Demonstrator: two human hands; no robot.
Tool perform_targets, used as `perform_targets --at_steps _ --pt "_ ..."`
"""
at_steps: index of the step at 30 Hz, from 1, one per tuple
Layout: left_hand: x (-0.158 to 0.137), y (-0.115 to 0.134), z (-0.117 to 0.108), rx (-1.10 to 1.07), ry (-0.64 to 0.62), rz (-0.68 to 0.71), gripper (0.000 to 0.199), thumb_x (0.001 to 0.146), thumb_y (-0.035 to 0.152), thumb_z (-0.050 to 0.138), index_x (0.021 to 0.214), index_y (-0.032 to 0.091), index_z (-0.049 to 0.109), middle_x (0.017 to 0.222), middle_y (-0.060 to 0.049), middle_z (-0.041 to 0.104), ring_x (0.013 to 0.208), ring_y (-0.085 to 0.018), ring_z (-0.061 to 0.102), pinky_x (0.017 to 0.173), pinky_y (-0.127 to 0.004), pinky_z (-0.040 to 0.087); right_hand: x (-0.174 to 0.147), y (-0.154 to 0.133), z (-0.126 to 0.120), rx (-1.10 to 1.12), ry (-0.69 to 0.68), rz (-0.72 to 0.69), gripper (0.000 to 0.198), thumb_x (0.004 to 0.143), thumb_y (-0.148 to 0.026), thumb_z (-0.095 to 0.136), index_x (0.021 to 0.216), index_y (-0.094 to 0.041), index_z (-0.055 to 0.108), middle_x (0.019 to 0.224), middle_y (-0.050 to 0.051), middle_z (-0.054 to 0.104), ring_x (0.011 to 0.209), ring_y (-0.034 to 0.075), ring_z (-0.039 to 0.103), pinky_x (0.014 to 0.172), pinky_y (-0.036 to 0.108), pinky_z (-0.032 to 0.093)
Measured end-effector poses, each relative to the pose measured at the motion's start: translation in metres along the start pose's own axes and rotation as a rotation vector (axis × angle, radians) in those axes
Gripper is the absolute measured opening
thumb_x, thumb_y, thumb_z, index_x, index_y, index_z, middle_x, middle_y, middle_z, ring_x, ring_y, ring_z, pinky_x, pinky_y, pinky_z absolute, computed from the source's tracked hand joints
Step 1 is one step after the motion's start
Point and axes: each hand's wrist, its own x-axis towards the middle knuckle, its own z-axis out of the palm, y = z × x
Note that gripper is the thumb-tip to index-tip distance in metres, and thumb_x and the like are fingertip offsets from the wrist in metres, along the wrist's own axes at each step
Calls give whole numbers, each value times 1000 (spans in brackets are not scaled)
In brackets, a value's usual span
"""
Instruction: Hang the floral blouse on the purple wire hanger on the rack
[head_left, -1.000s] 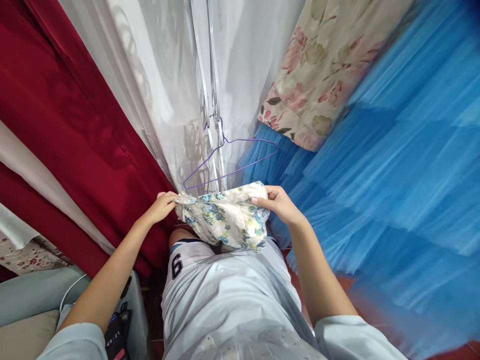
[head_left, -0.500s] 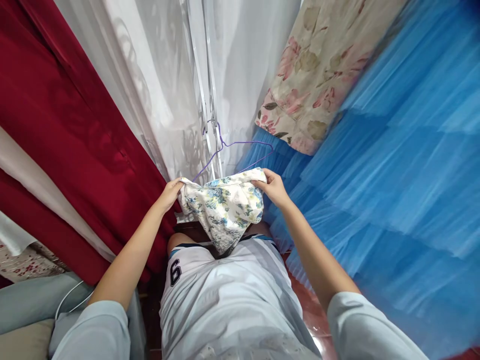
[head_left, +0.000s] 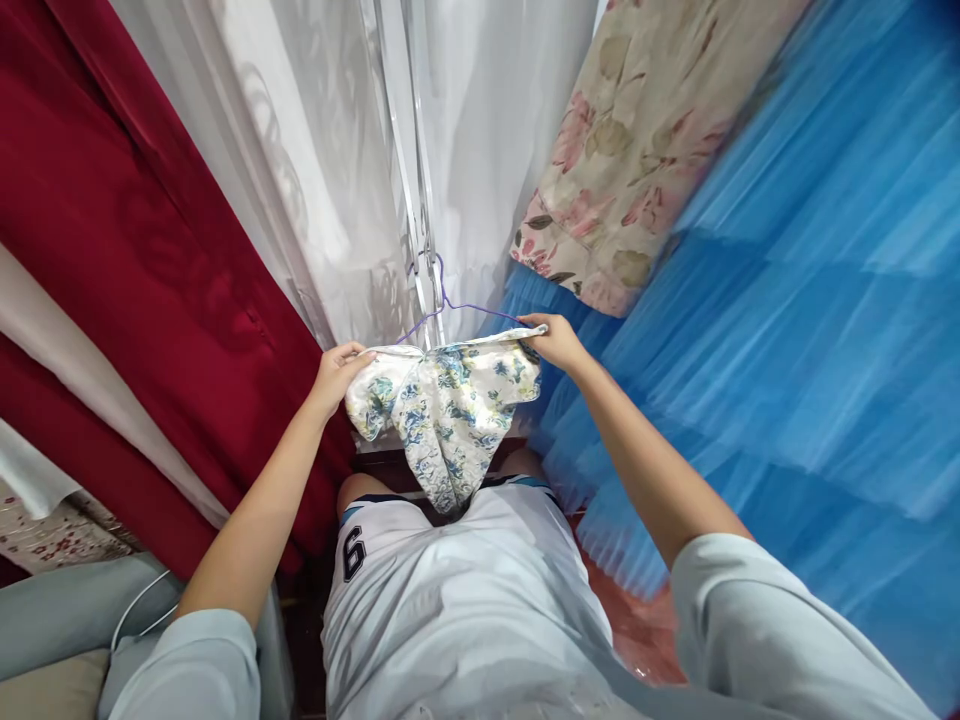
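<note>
A white garment with blue and yellow flowers [head_left: 457, 410] is stretched between my two hands, its lower part hanging in a point above my lap. My left hand [head_left: 341, 375] pinches its upper left corner. At the upper right corner my right hand [head_left: 553, 340] has hold of the cloth close to the end of a purple hanger [head_left: 480, 307]. The hanger hangs by its hook from white straps [head_left: 420, 220], and the garment's top edge covers its lower bar. Whether my right fingers also touch the hanger I cannot tell.
Red curtains [head_left: 150, 200] and white sheer curtains [head_left: 322, 150] hang at the left and ahead. On the right are a blue ruffled tulle fabric [head_left: 810, 380] and a pink-flowered cloth [head_left: 607, 170]. A grey cushioned seat [head_left: 67, 600] with a white cable [head_left: 131, 605] lies low at the left.
My hands have moved apart, the right one rightward and up, pulling the garment wider. Its top edge now lies higher across the hanger, covering more of it.
</note>
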Motion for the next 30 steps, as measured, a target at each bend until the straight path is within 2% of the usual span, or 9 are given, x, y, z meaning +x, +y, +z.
perform_targets --at_steps 4,6,9,11,13,16,20,26,30 --pt "16 3 -1 123 61 85 31 69 41 79 80 15 69 69 -1 63 61 -13 55 55 -22 41 -7 -14 -36 11 -198 33 21 68 -25 73 83 -11 77 66 2 69 59 15 58 58 26 42" --pt "23 0 -2 159 75 100 35 69 42 79 89 15 70 78 -3 66 63 -13 55 57 -22 42 -11 -18 -53 129 -309 121 24 65 -31 80 80 -12 76 63 1 67 52 13 55 51 25 39" --pt "28 -10 -4 181 150 127 36 70 42 78 92 16 70 89 -5 68 67 -13 57 60 -23 44 -15 -18 -65 404 -450 331 35 63 -41 83 79 -11 75 68 8 71 53 17 61 50 27 44" --pt "29 -18 -5 177 209 145 32 70 42 78 87 16 70 87 -5 68 73 -15 59 65 -23 45 -19 -12 -59 576 -500 454 37 65 -43 83 78 -9 74 73 13 73 59 21 66 54 31 50" --pt "27 -25 -6 151 234 141 30 71 43 76 82 16 70 82 -5 66 76 -16 59 67 -24 46 -23 -5 -44 718 -500 530 35 68 -41 81 80 -10 73 78 15 74 64 24 70 59 34 55" --pt "22 -35 -6 96 258 128 31 74 45 72 85 16 70 81 -4 66 76 -17 59 66 -24 46 -34 3 -11 872 -434 591 32 76 -42 72 87 -12 71 84 13 76 72 25 72 68 37 58" --pt "16 -41 -9 103 308 172 32 77 44 70 94 17 70 92 -5 67 83 -17 60 72 -24 47 -51 10 23 960 -397 605 41 84 -52 55 97 -15 67 91 10 76 85 27 73 77 41 58" --pt "6 -38 -22 41 249 163 37 80 45 67 104 17 68 100 -7 68 88 -18 62 76 -25 48 -68 18 22 1008 -333 583 44 83 -57 51 92 -16 68 89 11 76 92 30 72 82 45 57" --pt "-2 -41 -22 -30 279 137 39 78 47 68 103 17 67 98 -7 68 82 -17 63 71 -24 48 -70 10 21 885 -316 519 43 82 -57 52 90 -18 69 86 12 75 90 31 71 79 45 57"
